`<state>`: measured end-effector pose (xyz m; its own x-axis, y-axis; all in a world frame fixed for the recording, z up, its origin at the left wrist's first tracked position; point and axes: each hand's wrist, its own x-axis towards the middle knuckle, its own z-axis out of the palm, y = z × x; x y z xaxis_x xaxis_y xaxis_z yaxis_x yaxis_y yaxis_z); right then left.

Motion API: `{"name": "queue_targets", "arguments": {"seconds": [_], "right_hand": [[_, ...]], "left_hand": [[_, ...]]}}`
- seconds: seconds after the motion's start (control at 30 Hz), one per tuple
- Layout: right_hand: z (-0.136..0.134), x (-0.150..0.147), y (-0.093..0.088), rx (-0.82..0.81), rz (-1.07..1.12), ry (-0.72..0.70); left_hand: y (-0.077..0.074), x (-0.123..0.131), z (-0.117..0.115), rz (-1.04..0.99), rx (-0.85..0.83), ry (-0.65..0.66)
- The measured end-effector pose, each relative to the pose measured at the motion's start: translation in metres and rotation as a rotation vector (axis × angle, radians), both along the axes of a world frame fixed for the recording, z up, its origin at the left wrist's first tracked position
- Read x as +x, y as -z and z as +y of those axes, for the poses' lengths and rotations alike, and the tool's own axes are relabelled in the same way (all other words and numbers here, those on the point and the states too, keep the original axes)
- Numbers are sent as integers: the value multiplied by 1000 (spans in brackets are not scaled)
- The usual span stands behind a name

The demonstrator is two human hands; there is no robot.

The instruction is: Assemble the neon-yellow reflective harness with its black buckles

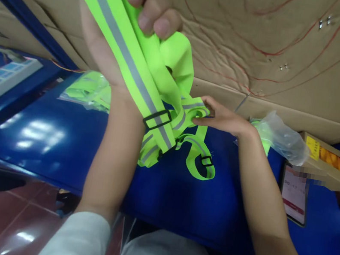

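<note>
A neon yellow-green reflective strap harness (126,57) with grey stripes hangs across the middle of the view. My left hand (153,9) is raised high at upper left, its fingers curled over the looped straps. A black slide buckle (157,119) sits on the strap below that hand. To the right, my right hand (225,118) has its thumb and fingers closed around another part of the straps, near the back of the table. A lower loop with a second black buckle (206,160) dangles over the blue tabletop.
On the blue table (40,140) lies a bagged bundle of neon straps (88,90) at left. Clear plastic bags (282,137), an open cardboard box (330,162) and a phone (294,194) are at right. Cardboard panels (301,45) with red wires stand behind.
</note>
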<state>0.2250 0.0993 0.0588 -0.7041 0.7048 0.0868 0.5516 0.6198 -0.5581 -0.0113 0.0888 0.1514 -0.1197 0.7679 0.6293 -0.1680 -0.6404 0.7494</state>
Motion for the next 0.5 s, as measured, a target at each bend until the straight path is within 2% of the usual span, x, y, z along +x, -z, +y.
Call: {"name": "queue_targets", "arguments": {"seconds": [0.1, 0.17, 0.27, 0.37, 0.5], "right_hand": [[-2, -4, -5, -234, 287, 5], [-1, 1, -9, -276, 373, 69], [0, 16, -20, -294, 582, 253], [-2, 32, -34, -348, 840, 364], [-10, 48, -47, -397, 962, 305]], "left_hand": [[5, 3, -1, -82, -15, 99], [9, 4, -4, -91, 22, 167], [20, -3, -3, -49, 23, 310], [34, -22, 3, 75, -119, 456], [42, -43, 7, 345, -356, 617]]}}
